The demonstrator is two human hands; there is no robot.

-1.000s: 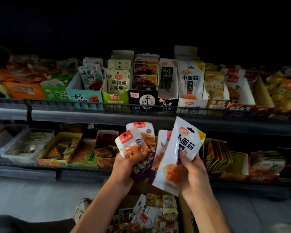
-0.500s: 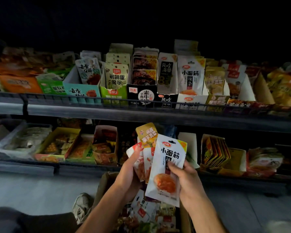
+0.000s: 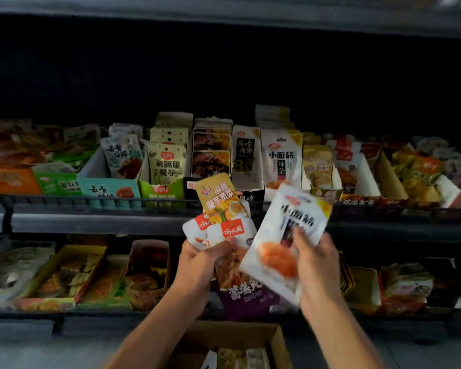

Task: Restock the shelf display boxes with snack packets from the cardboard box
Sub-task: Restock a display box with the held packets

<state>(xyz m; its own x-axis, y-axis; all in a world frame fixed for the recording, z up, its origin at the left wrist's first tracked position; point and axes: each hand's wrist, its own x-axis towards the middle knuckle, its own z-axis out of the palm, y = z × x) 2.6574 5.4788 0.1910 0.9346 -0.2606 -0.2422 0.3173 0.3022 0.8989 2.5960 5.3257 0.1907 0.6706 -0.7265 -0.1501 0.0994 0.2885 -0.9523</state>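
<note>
Two hands are now higher: the right hand (image 3: 316,258) lifts one white packet (image 3: 285,241) toward its matching display box (image 3: 282,186), fingers closed on it, while the left hand (image 3: 201,258) grips several packets (image 3: 218,209).

Dim two-tier shop shelf, upper shelf (image 3: 99,222) with wire front rail, packed row of upright display boxes (image 3: 109,185) full of snack packets, lower shelf (image 3: 144,314) holding flatter open trays (image 3: 64,275), cardboard box (image 3: 280,339) on the floor (image 3: 19,347) below
</note>
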